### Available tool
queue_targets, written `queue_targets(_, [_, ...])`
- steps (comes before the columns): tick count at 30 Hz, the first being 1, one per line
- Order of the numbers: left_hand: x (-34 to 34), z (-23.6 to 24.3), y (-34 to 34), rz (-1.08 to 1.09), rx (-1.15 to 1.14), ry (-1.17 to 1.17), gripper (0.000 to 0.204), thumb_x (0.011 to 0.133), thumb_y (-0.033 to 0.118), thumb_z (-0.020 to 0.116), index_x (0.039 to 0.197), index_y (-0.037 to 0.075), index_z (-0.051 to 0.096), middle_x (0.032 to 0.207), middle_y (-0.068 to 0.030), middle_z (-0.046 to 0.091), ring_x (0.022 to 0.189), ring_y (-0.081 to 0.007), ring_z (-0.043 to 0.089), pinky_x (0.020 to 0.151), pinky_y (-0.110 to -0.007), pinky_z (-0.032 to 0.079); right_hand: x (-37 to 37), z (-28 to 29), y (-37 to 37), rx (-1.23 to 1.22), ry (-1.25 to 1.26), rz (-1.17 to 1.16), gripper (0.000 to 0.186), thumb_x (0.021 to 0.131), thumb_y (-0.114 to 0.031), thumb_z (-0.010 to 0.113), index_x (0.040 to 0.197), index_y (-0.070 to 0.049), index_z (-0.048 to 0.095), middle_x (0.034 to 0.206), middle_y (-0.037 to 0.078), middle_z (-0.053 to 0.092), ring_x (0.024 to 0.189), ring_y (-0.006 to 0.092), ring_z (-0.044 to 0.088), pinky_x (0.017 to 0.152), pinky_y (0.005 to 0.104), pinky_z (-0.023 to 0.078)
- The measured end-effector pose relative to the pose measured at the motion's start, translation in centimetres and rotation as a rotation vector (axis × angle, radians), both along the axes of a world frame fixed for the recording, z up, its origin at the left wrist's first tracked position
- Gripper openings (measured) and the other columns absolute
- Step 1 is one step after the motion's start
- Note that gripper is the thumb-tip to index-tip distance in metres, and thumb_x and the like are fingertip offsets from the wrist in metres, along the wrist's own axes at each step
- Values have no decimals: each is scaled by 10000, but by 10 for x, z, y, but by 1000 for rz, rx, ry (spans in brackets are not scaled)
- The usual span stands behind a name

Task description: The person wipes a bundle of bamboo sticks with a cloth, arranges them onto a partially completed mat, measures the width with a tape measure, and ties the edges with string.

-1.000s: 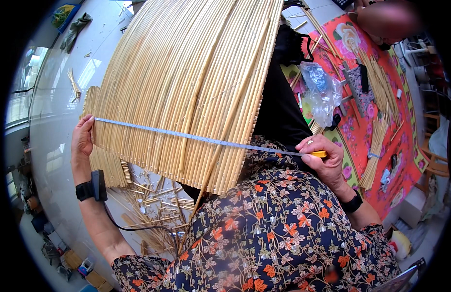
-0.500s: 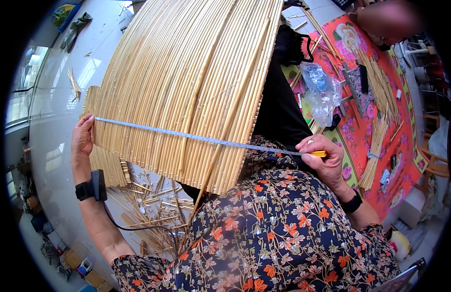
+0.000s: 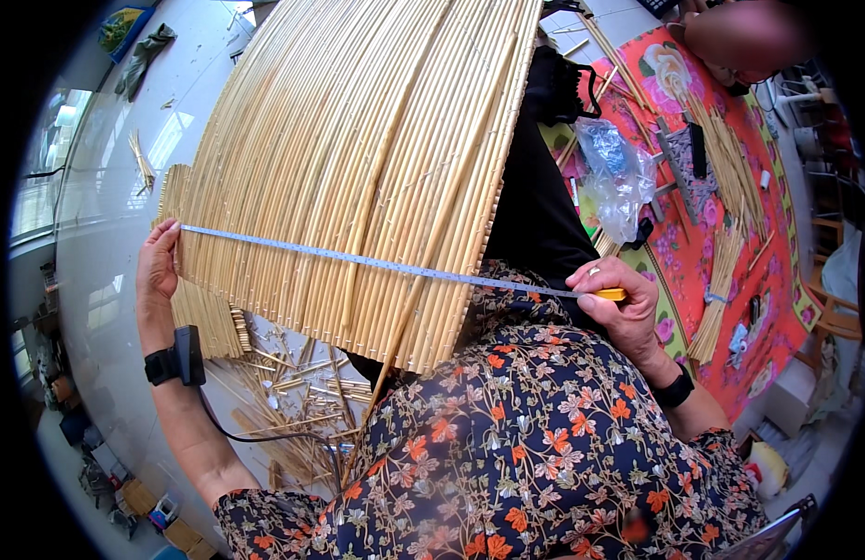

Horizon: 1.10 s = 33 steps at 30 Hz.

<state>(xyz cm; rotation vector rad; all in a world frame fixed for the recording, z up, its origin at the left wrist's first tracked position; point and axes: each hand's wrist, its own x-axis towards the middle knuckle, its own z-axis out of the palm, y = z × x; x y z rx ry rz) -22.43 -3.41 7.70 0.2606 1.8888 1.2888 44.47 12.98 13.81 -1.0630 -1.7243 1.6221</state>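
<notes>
Across my lap lies a large mat of reed stalks point(image 3: 311, 168), bound side by side with thread. A pale tape measure point(image 3: 339, 259) is stretched taut over its near part, from the left edge to beyond the right edge. My left hand point(image 3: 159, 257) pinches the tape's end at the mat's left edge. In my right hand point(image 3: 621, 297), off the mat's right side, is the tape's yellow case, mostly hidden by my fingers. One loose stalk point(image 3: 384, 373) runs lengthwise on the mat and sticks out past its near edge.
Cut stalk pieces point(image 3: 311, 392) litter the floor below the mat. To the right, a red floral cloth point(image 3: 740, 373) bears reed bundles point(image 3: 720, 289), a clear plastic bag point(image 3: 614, 177) and a metal tool point(image 3: 677, 173). Another person point(image 3: 722, 51) is at the far right.
</notes>
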Motion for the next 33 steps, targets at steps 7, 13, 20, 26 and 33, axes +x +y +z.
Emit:
queue_targets(7, [1, 1, 0, 9, 2, -3, 183, 950, 52, 647, 1128, 22, 618, 1007, -63, 680, 896, -147, 673, 786, -261, 584, 0, 0, 0, -2, -8, 2, 86, 804, -3, 712, 890, -6, 709, 954, 103, 709, 931, 172, 659, 865, 299, 499])
queue_targets(13, [1, -1, 2, 16, 20, 0, 179, 943, 46, 654, 1118, 24, 628, 994, -62, 685, 887, -146, 673, 776, -257, 578, 0, -1, 1, 9, -8, 1, 90, 803, -7, 714, 892, -5, 711, 953, 107, 709, 925, 175, 660, 861, 296, 499])
queue_targets(20, [-6, -6, -19, 9, 41, 112, 167, 917, 36, 675, 1082, 15, 654, 950, -54, 696, 878, -128, 670, 763, -243, 558, -4, -2, 9, 79, 52, -6, 98, 792, 20, 707, 886, -6, 693, 947, 122, 701, 930, 211, 665, 846, 313, 508])
queue_targets(26, [24, 1, 5, 17, 47, 200, 149, 874, 41, 709, 1018, 15, 681, 907, -28, 681, 809, -107, 629, 740, -231, 525, -12, 9, 30, 188, 13, 3, 132, 767, 63, 687, 874, -14, 674, 922, 114, 686, 921, 218, 665, 851, 315, 498])
queue_targets(33, [46, 8, 2, 45, 102, 290, 122, 895, 60, 703, 1004, 10, 681, 906, -41, 680, 817, -109, 628, 744, -232, 530, -18, 10, 33, 212, 45, 42, 117, 764, 52, 684, 859, -16, 670, 906, 111, 681, 912, 218, 665, 839, 318, 502])
